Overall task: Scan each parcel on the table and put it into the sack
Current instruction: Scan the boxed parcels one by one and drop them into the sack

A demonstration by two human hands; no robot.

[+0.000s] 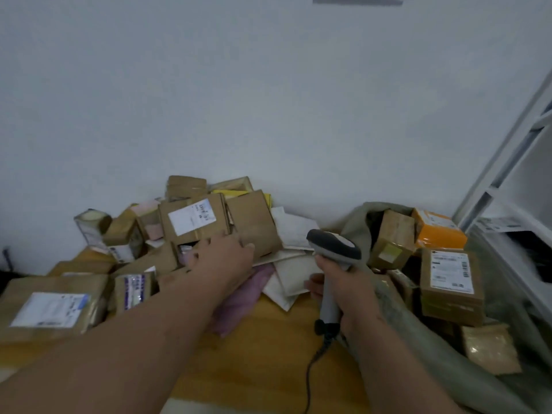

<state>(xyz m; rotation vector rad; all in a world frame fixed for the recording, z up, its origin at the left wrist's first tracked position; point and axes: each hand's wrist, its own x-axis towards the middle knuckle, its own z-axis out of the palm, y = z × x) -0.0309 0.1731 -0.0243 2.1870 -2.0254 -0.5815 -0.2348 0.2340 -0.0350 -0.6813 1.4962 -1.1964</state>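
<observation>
Parcels [191, 222] heaped on table [268, 348] against wall; several already in sack [448, 369] at right. Left hand [221, 255] reaching into heap, fingers spread, grasping nothing yet. Right hand [346, 297] clenched round scanner [334, 249] handle. Step: picking next parcel. Next move likely needs firm grip, label turned toward scanner.

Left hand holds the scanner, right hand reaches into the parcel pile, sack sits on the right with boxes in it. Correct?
Hands are swapped. The head view shows the right hand gripping the scanner, while the left hand reaches into the parcel pile. The sack does sit on the right with boxes in it.
</observation>
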